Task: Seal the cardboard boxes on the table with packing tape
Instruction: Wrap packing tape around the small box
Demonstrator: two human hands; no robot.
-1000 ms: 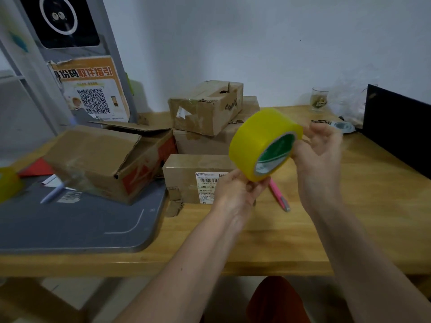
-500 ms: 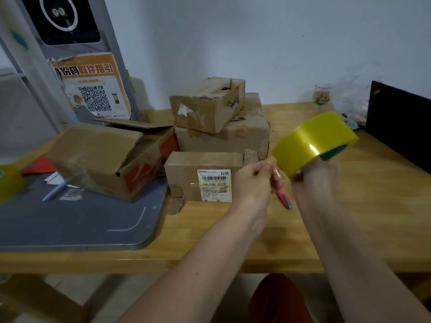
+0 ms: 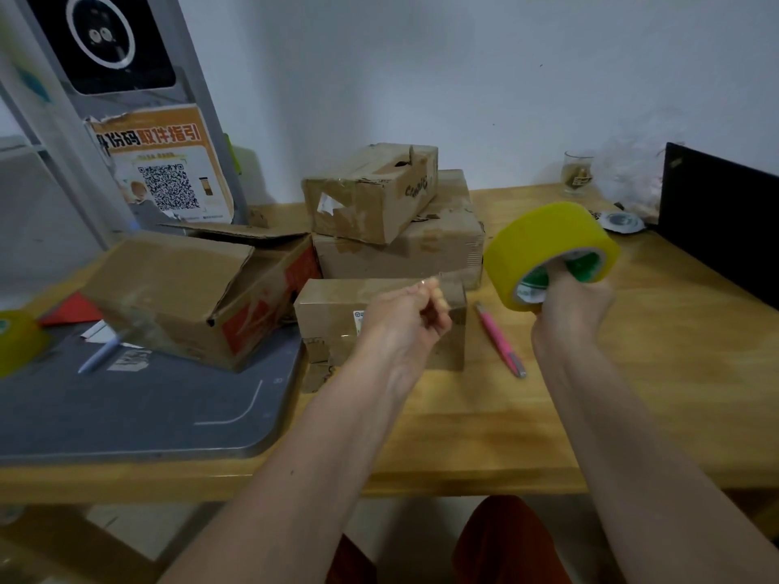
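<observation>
Desk: wooden, carrying every box, with a grey mat over its left part.
Open box: largest, flaps up, lying partly on the grey mat; contents cannot be made out.
Bottom stacked box: closed, at the back, bearing a smaller worn box set askew on top.
Labelled box: closed, in front of the stack, partly behind the left hand.
Tape roll: yellow, held in the air right of the stack, above the desk.
Right hand: fingers hooked through the roll's core, gripping it.
Left hand: raised before the labelled box, fingertips pressed together in a pinch; pulled tape strip too faint to confirm.
Pink pen: flat on the desk between the hands.
Second yellow roll: at the left edge.
</observation>
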